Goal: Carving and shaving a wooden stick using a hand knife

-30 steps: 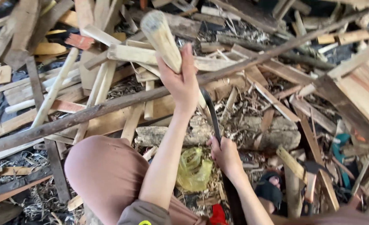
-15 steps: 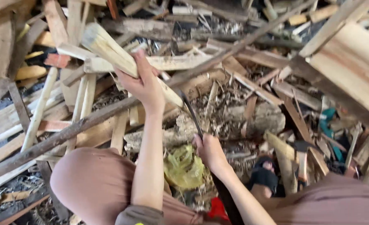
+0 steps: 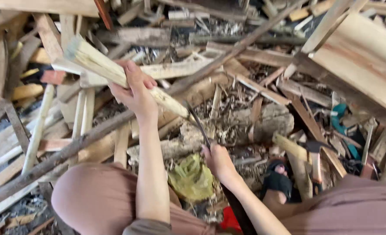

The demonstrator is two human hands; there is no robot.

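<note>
My left hand (image 3: pixel 134 89) grips a pale wooden stake (image 3: pixel 97 63), held slanting with its lower tapered end near a rough log block (image 3: pixel 241 126). My right hand (image 3: pixel 219 161) is closed on the handle of a dark, thin-bladed knife (image 3: pixel 197 122), whose blade meets the stake's tapered end. My knees in brownish trousers frame the bottom of the view.
Heaps of split wood, slats and shavings lie all around. A long thin pole (image 3: pixel 114 126) runs diagonally across. A wide plank (image 3: pixel 362 61) leans at the upper right. A hammer-like tool (image 3: pixel 315 152) stands by my sandalled foot (image 3: pixel 278 178). A yellow-green rag (image 3: pixel 190 178) lies between my knees.
The stake has tilted further left and lower in my left hand. My right hand with the knife has stayed at the stake's lower end.
</note>
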